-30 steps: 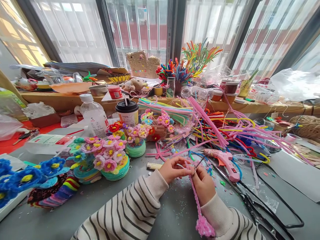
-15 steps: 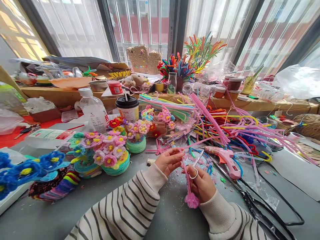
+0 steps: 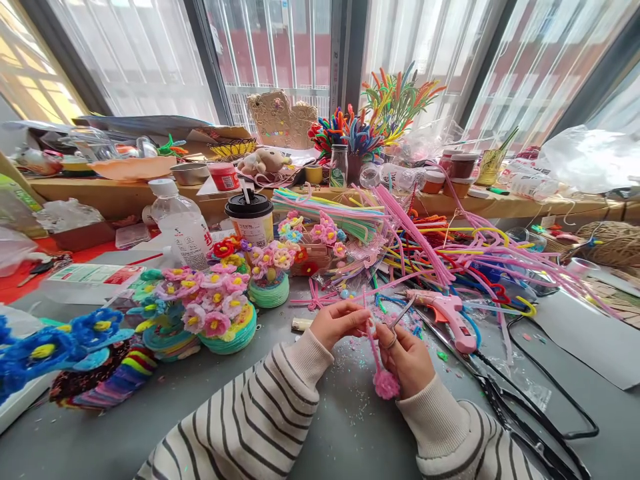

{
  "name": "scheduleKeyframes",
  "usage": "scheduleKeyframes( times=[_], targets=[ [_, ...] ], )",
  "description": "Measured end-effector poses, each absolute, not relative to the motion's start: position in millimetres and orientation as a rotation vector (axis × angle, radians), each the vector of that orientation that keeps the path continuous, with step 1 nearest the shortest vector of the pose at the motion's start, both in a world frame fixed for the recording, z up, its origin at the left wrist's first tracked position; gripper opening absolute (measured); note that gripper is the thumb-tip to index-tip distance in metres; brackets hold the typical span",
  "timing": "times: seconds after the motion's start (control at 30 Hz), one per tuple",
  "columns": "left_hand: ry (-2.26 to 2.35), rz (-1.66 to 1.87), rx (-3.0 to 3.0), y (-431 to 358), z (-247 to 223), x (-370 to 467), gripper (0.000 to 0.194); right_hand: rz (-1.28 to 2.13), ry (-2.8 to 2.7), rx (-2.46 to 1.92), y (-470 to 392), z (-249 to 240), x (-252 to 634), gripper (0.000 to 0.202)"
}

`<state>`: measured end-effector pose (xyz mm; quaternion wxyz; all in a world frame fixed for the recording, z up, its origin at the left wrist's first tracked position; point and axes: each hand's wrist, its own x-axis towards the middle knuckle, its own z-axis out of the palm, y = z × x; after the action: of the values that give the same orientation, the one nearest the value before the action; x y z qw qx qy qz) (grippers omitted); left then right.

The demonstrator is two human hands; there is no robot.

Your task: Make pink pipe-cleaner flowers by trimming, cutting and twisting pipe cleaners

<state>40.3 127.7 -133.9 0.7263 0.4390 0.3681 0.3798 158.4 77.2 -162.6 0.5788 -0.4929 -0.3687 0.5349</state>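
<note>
Near the middle of the grey table, my left hand (image 3: 343, 323) pinches the upper part of a pink pipe cleaner (image 3: 373, 348). A fluffy pink ball or bloom (image 3: 387, 385) hangs at its lower end, just left of my right wrist. My right hand (image 3: 407, 357) has its fingers curled in the handle loop of small scissors (image 3: 399, 319), whose blades point up and to the right. Its fingertips are close to the pink stem by my left fingers; whether they touch it I cannot tell.
A pink glue gun (image 3: 453, 317) lies to the right, with black cables beside it. Behind it spreads a pile of pipe cleaners (image 3: 415, 237). Pipe-cleaner flower pots (image 3: 227, 327), a lidded cup (image 3: 250, 223) and a plastic bottle (image 3: 183, 227) stand left. Small clippings litter the tabletop.
My two hands have come closer together at the pink stem. The scissors have tilted further right, and the pink fluffy end has risen slightly. The whole view has shifted a little.
</note>
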Motion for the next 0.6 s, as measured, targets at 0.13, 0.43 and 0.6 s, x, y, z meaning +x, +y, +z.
scheduleKeyframes(
  times=[0.13,0.43,0.6],
  targets=[
    [0.787,0.726,0.987,126.8,-133.1,40.3,0.023,1.234,-0.738,-1.116,82.2,-163.0,164.4,0.034],
    [0.696,0.454,1.127,121.3,-139.4,41.2,0.022,1.257,-0.69,-1.044,82.3,-161.5,166.5,0.031],
    [0.631,0.363,1.117,121.1,-142.8,39.8,0.021,1.259,-0.71,-1.068,84.3,-162.6,169.7,0.03]
  ],
)
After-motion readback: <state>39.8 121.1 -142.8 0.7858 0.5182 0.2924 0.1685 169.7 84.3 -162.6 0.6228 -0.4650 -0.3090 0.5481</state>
